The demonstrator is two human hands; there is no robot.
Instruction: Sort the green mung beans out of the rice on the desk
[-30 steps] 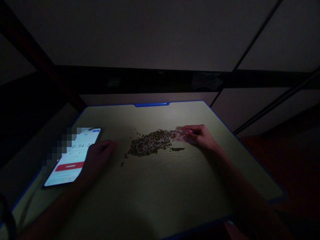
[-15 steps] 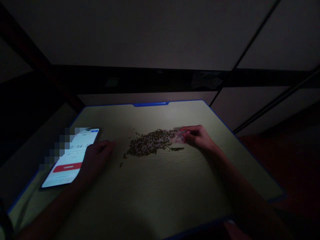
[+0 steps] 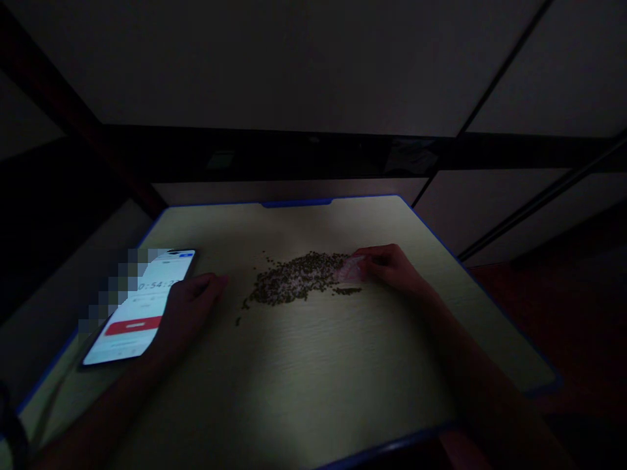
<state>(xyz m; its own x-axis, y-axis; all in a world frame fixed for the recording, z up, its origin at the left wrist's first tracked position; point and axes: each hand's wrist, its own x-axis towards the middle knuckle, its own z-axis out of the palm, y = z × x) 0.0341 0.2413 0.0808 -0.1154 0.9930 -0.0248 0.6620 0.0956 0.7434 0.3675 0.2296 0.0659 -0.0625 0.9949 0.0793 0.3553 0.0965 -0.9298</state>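
Note:
On the table (image 3: 304, 352) lies a loose pile of small dark grains (image 3: 289, 281), spread from left to right, with a short strip of grains apart at its lower right. My right hand (image 3: 389, 264) is closed at the pile's right end, pinching a thin pinkish sheet (image 3: 350, 269) that looks partly see-through. The sheet's left edge meets the grains; whether it lies over them I cannot tell. My left hand (image 3: 198, 294) rests on the table left of the pile, fingers curled in, with nothing showing in it. Its wrist covers part of the phone (image 3: 130, 346).
The lit phone shows a running timer and a red button, and lies at the table's left side. A blue rim with a raised blue handle piece (image 3: 296, 203) edges the table. Pale cabinet panels (image 3: 284, 65) stand behind it. The light is dim.
The light on the table has shifted slightly, and the pinkish sheet looks a little different in shape near my right fingers. My left hand has stayed in place.

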